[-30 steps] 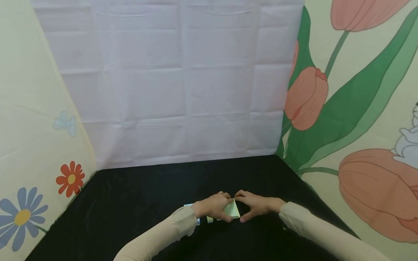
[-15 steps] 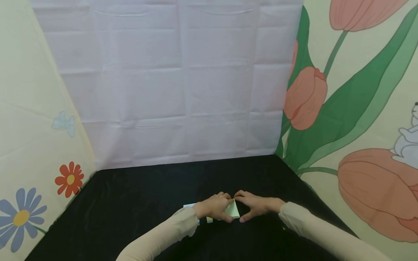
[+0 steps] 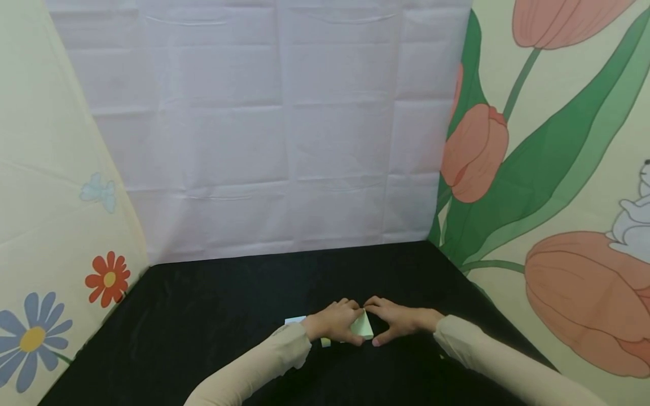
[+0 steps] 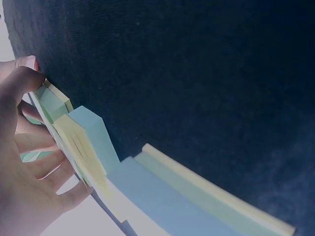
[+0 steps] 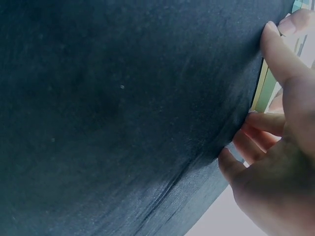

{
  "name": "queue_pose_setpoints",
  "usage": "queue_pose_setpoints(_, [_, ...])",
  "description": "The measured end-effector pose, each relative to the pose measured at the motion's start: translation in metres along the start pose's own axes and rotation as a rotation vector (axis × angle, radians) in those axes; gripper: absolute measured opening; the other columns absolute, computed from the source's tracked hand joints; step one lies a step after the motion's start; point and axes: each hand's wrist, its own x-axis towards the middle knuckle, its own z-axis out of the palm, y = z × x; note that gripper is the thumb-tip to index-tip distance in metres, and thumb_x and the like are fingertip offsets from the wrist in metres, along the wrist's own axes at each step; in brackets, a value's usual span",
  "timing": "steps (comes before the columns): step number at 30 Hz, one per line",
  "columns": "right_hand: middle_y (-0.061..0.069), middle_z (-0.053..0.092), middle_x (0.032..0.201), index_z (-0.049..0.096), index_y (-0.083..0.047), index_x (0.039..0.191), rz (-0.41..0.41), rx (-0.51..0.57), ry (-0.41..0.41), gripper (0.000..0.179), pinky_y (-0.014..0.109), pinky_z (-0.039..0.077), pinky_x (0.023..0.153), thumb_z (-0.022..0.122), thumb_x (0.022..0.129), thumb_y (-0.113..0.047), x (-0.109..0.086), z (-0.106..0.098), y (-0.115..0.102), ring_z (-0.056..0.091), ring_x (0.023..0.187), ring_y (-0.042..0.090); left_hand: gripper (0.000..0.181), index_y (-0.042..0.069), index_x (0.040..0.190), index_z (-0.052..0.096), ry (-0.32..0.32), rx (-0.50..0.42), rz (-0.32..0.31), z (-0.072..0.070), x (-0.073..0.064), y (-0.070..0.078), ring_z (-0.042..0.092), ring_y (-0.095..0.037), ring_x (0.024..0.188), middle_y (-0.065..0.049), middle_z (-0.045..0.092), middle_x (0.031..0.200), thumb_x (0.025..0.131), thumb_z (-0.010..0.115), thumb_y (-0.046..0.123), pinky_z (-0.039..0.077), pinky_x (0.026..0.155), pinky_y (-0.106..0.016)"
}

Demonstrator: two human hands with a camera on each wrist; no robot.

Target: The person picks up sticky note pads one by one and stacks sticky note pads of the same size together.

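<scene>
A light green pad of paper notes (image 3: 361, 326), with a yellow layer beneath it, lies on the black table between both hands. Across it arches my left hand (image 3: 335, 322), thumb at the near edge and fingers at the far one, gripping it. From the other side, my right hand (image 3: 401, 317) holds the pad's right edge (image 5: 266, 88), thumb and fingertips at its two corners. In the left wrist view, a small blue and yellow block of notes (image 4: 96, 135) stands beside the left palm. Closer to that wrist lies a larger blue pad (image 4: 152, 194) over green and yellow layers.
Black cloth (image 3: 213, 316) covers the table. Behind it hangs a creased white sheet (image 3: 284, 141). Flower-printed curtains stand at the left (image 3: 40, 186) and right (image 3: 569, 169). The left sleeve (image 3: 289, 344) partly hides the blue pad.
The left wrist and sleeve have edged slightly to the right, covering the near part of the blue pad. The right hand and the green pad look the same.
</scene>
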Motion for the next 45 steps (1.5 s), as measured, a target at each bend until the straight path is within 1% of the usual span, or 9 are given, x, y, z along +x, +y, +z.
queue_pose_setpoints(11, [-0.006, 0.032, 0.144, 0.037, -0.017, 0.151, -0.006, 0.003, 0.008, 0.089, 0.048, 0.036, 0.104, 0.065, 0.083, -0.067, 0.000, 0.001, 0.002, 0.035, 0.132, 0.021, 0.072, 0.010, 0.144, 0.049, 0.034, -0.005, -0.027, 0.001, -0.002, 0.002, 0.051, -0.013, 0.104, -0.004, 0.055, 0.132, 0.088, 0.069, 0.050, 0.044, 0.082, -0.025])
queue_pose_setpoints(21, [-0.007, 0.033, 0.143, 0.037, -0.021, 0.151, 0.004, 0.019, -0.001, 0.088, 0.048, 0.036, 0.104, 0.067, 0.082, -0.067, 0.001, -0.001, 0.002, 0.035, 0.131, 0.021, 0.074, 0.014, 0.146, 0.047, 0.040, -0.009, -0.034, 0.008, 0.001, -0.003, 0.050, -0.012, 0.102, -0.003, 0.055, 0.132, 0.087, 0.068, 0.053, 0.043, 0.077, -0.025])
queue_pose_setpoints(31, [-0.006, 0.033, 0.143, 0.040, -0.021, 0.148, 0.009, -0.013, -0.013, 0.085, 0.048, 0.038, 0.103, 0.065, 0.082, -0.069, 0.001, -0.007, 0.001, 0.036, 0.130, 0.022, 0.073, 0.012, 0.144, 0.050, 0.060, -0.001, -0.049, 0.010, 0.002, -0.004, 0.051, -0.013, 0.103, -0.003, 0.057, 0.128, 0.088, 0.065, 0.057, 0.043, 0.080, -0.026])
queue_pose_setpoints(34, [-0.004, 0.035, 0.142, 0.042, -0.018, 0.146, -0.013, 0.000, -0.003, 0.083, 0.047, 0.038, 0.102, 0.066, 0.084, -0.066, -0.003, -0.014, -0.012, 0.037, 0.129, 0.023, 0.071, 0.012, 0.143, 0.051, 0.067, -0.002, -0.042, 0.010, 0.001, -0.004, 0.052, -0.014, 0.105, -0.004, 0.057, 0.129, 0.089, 0.061, 0.058, 0.043, 0.081, -0.027])
queue_pose_setpoints(36, [0.002, 0.037, 0.140, 0.043, -0.012, 0.145, -0.035, -0.002, 0.001, 0.079, 0.048, 0.039, 0.100, 0.066, 0.087, -0.061, -0.008, -0.022, -0.028, 0.039, 0.127, 0.027, 0.070, 0.012, 0.142, 0.051, 0.070, -0.012, -0.042, 0.010, 0.000, -0.004, 0.052, -0.015, 0.106, -0.005, 0.056, 0.129, 0.091, 0.057, 0.059, 0.043, 0.082, -0.028])
queue_pose_setpoints(39, [0.009, 0.041, 0.135, 0.046, -0.003, 0.140, -0.031, 0.014, -0.001, 0.074, 0.050, 0.040, 0.098, 0.068, 0.089, -0.053, -0.015, -0.039, -0.061, 0.042, 0.124, 0.033, 0.067, 0.012, 0.141, 0.052, 0.085, -0.027, -0.046, 0.007, -0.002, -0.002, 0.051, -0.016, 0.108, -0.006, 0.056, 0.130, 0.093, 0.053, 0.058, 0.043, 0.084, -0.029])
queue_pose_setpoints(41, [0.011, 0.042, 0.133, 0.048, 0.000, 0.137, 0.005, 0.025, -0.009, 0.071, 0.052, 0.040, 0.099, 0.068, 0.090, -0.050, -0.019, -0.048, -0.083, 0.043, 0.123, 0.035, 0.065, 0.011, 0.140, 0.054, 0.102, -0.022, -0.045, 0.006, -0.003, -0.002, 0.052, -0.016, 0.108, -0.006, 0.056, 0.130, 0.094, 0.052, 0.058, 0.044, 0.084, -0.029])
queue_pose_setpoints(43, [0.009, 0.043, 0.132, 0.050, -0.001, 0.134, 0.048, 0.033, -0.012, 0.067, 0.051, 0.039, 0.100, 0.070, 0.090, -0.047, -0.020, -0.055, -0.098, 0.043, 0.123, 0.033, 0.063, 0.011, 0.138, 0.055, 0.119, -0.013, -0.040, 0.005, -0.004, -0.002, 0.052, -0.016, 0.107, -0.006, 0.056, 0.130, 0.095, 0.051, 0.057, 0.044, 0.084, -0.029])
queue_pose_setpoints(45, [0.008, 0.043, 0.131, 0.050, -0.002, 0.134, 0.068, 0.014, -0.013, 0.064, 0.048, 0.039, 0.100, 0.070, 0.091, -0.045, -0.021, -0.057, -0.103, 0.044, 0.122, 0.031, 0.063, 0.011, 0.137, 0.055, 0.124, -0.008, -0.035, 0.005, -0.003, -0.003, 0.052, -0.017, 0.108, -0.007, 0.056, 0.130, 0.096, 0.049, 0.057, 0.044, 0.086, -0.029])
